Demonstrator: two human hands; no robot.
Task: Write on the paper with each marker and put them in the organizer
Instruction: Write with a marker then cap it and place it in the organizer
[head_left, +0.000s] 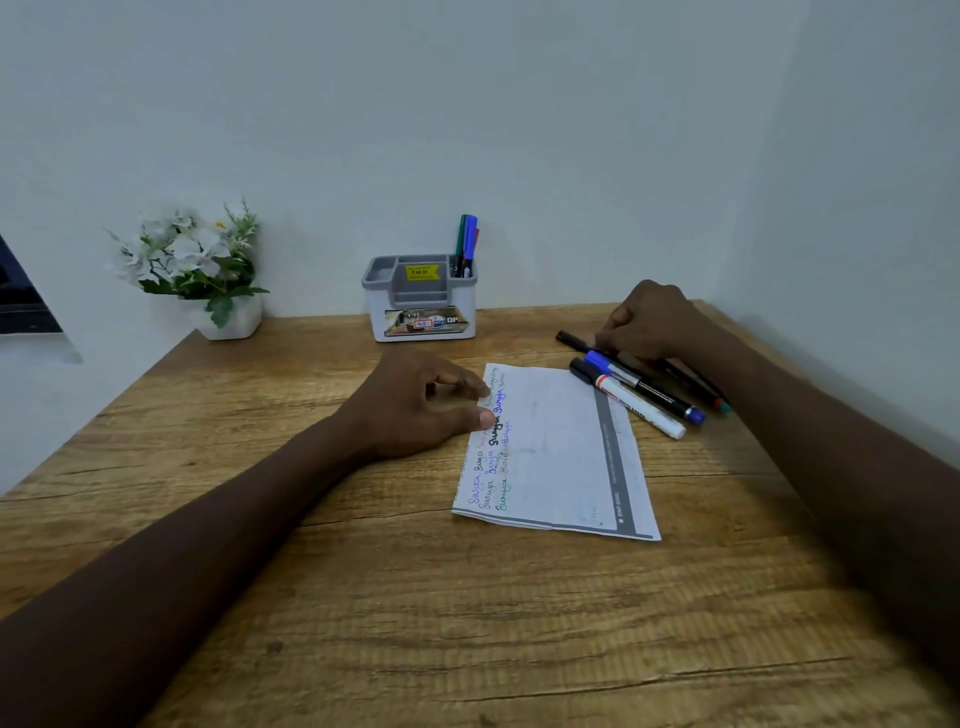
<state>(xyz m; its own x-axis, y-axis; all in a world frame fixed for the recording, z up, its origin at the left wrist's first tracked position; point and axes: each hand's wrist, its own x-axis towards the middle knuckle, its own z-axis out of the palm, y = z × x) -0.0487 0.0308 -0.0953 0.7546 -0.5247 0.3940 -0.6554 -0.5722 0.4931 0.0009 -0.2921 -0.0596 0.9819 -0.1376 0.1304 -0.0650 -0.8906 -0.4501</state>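
Right hand (649, 322) hangs over the loose markers, fingers curled down onto the black marker (571, 341); whether it actually has hold of it I cannot tell, since the fingertips are hidden. Just beside lie the blue marker (649, 388) and the white marker (644, 408), touching the paper (561, 457). Best to pinch the black one alone near its middle and lift it straight up, so its neighbours don't roll. Left hand (415, 405), loosely curled and holding nothing, rests its thumb and fingertip on the paper's edge. The organizer (379, 312) stands at the back, some markers already in it.
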